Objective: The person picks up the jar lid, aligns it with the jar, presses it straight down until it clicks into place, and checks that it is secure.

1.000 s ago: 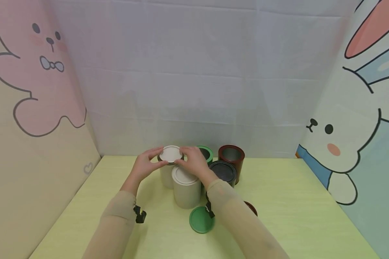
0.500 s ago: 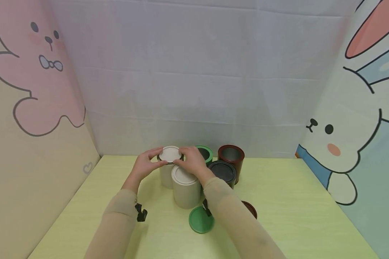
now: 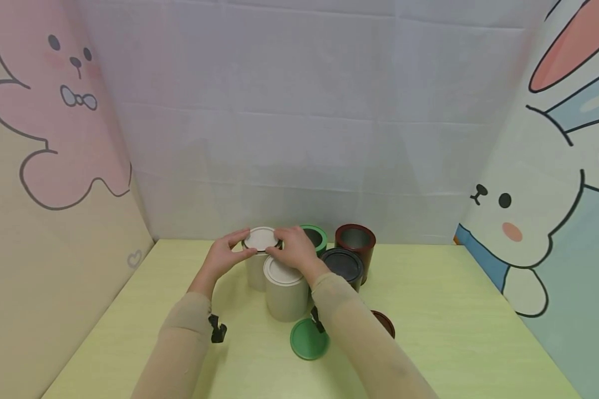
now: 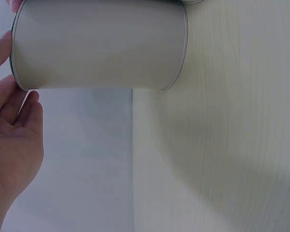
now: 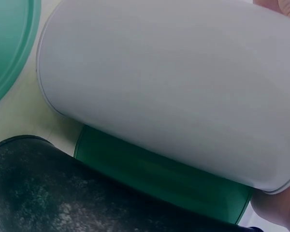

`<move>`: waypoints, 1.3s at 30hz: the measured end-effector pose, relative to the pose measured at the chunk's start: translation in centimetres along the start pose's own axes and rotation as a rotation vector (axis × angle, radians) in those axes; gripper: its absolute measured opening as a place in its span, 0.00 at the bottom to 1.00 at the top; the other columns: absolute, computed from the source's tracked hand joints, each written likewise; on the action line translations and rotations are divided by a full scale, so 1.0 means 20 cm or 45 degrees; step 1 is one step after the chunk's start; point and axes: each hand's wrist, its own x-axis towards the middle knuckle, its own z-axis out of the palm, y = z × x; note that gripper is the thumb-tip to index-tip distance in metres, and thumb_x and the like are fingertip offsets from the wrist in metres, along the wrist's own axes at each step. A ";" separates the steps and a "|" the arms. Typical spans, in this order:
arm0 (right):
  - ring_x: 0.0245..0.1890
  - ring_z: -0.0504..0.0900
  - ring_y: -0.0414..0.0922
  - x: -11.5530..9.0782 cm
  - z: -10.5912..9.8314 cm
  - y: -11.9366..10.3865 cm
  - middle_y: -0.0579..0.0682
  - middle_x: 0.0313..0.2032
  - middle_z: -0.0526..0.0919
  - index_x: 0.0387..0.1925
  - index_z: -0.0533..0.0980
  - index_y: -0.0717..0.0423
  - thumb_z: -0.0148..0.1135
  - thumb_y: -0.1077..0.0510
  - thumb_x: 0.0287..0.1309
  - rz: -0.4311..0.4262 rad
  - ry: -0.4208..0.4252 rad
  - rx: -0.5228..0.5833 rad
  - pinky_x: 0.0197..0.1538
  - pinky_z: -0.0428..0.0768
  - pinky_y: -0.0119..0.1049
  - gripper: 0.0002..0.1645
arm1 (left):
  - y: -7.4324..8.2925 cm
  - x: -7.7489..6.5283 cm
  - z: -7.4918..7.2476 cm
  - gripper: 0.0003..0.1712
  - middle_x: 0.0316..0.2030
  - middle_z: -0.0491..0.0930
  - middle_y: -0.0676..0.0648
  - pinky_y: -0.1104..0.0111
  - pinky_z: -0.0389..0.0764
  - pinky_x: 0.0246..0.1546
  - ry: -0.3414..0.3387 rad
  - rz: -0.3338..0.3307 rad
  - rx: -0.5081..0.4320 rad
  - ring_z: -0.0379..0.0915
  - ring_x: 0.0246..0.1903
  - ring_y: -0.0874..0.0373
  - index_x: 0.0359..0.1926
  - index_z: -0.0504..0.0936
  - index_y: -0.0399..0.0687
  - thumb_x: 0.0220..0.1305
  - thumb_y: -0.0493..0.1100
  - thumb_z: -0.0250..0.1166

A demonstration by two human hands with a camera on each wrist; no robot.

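No legible txt, brands, labels or nos. on the cans or lids; only sign = small grey heart outline, low on L wall.

My right sleeve is covering part of the brown lid, and my right fingers are hiding bits of the rear white lid and the green can (the black can is blocking it too). The right wrist view is cropping the green lid.
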 end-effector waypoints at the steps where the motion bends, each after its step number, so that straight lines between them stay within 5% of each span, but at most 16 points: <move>1: 0.36 0.75 0.48 0.00 0.00 0.00 0.47 0.31 0.82 0.31 0.77 0.54 0.66 0.47 0.62 0.007 -0.008 -0.001 0.45 0.72 0.41 0.16 | 0.00 0.00 0.00 0.39 0.69 0.66 0.42 0.53 0.61 0.69 0.002 0.001 -0.006 0.56 0.71 0.44 0.68 0.70 0.36 0.61 0.46 0.73; 9: 0.49 0.76 0.51 0.00 0.00 0.00 0.48 0.49 0.84 0.37 0.79 0.52 0.64 0.45 0.64 0.050 -0.062 -0.034 0.51 0.74 0.42 0.14 | 0.00 -0.01 0.00 0.38 0.70 0.65 0.42 0.54 0.60 0.69 0.001 0.013 -0.018 0.55 0.71 0.44 0.68 0.70 0.35 0.61 0.45 0.72; 16: 0.60 0.72 0.52 0.00 0.00 0.00 0.51 0.62 0.77 0.60 0.79 0.54 0.61 0.43 0.67 0.091 -0.131 -0.041 0.61 0.73 0.44 0.27 | 0.01 -0.01 0.00 0.38 0.70 0.65 0.43 0.54 0.59 0.70 0.007 0.011 -0.017 0.54 0.72 0.45 0.68 0.70 0.34 0.61 0.45 0.72; 27: 0.61 0.73 0.53 0.00 0.01 0.01 0.50 0.64 0.75 0.60 0.79 0.53 0.60 0.44 0.68 0.105 -0.119 -0.005 0.62 0.72 0.45 0.26 | 0.02 -0.01 -0.02 0.35 0.70 0.66 0.43 0.48 0.60 0.68 -0.001 0.033 0.008 0.56 0.71 0.43 0.66 0.72 0.34 0.62 0.44 0.71; 39: 0.61 0.72 0.52 0.01 0.01 0.00 0.46 0.65 0.74 0.58 0.81 0.49 0.60 0.45 0.68 0.117 -0.110 0.002 0.63 0.71 0.44 0.22 | 0.00 0.03 0.00 0.24 0.66 0.71 0.46 0.47 0.60 0.68 -0.018 0.088 0.179 0.60 0.69 0.43 0.58 0.82 0.40 0.64 0.46 0.70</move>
